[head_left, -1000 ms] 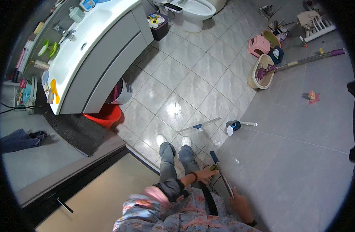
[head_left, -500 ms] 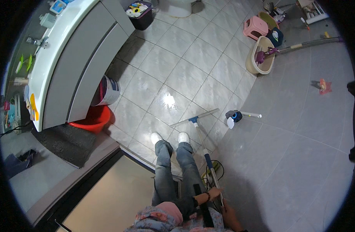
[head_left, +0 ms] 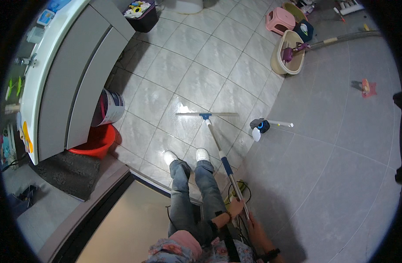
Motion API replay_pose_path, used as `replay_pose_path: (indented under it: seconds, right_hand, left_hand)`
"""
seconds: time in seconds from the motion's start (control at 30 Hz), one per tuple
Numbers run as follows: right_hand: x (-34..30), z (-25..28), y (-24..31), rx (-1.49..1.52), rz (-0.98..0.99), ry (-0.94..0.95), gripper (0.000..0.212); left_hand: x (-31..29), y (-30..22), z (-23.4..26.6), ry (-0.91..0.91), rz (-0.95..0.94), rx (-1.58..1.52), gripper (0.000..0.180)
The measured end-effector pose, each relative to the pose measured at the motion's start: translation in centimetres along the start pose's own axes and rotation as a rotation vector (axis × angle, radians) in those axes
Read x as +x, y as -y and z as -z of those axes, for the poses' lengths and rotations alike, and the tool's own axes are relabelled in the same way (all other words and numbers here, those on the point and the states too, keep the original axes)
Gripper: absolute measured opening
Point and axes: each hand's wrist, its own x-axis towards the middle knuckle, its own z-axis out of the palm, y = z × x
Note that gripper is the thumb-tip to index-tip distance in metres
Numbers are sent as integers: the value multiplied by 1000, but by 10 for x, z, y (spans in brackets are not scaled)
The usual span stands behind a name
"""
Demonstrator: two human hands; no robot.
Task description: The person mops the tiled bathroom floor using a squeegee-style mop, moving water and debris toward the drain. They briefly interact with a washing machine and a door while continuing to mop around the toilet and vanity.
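Gripping the floor squeegee (head_left: 205, 116) by its pole (head_left: 226, 165), with left hand (head_left: 236, 207) closed around it ahead of the likewise closed right hand (head_left: 257, 231). Resting its blade (head_left: 225, 114) on the grey tiles (head_left: 196, 83), farther out from the white shoes (head_left: 202, 154) than half a second ago, and turned from a slant to nearly straight across the view.

Grey tiled floor (head_left: 183, 79) bears a squeegee head (head_left: 205, 116), white bucket (head_left: 116, 107), beige tub (head_left: 276, 63).
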Motion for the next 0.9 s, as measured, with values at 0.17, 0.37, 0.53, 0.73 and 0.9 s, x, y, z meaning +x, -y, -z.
replay_pose_path:
  seconds: [0.17,0.37,0.53,0.73,0.9]
  right_hand:
    - [46,9,31,-46,188,-52,45]
    - [133,7,64,-287,443,-119,48]
    - [178,-1,132,-338,483,-196,44]
    - [194,12,181,-259,513,-229,48]
    - [184,63,158,-228,558,-170,51]
  left_hand:
    - [33,-51,37,92,22,-72,35]
    - [64,-114,94,-32,-129,-312,34]
    - [62,-154,142,-121,-221,-476,43]
    - [30,-157,180,-40,-181,-371,60]
    - [-13,-130,220,-46,-150,-347,60]
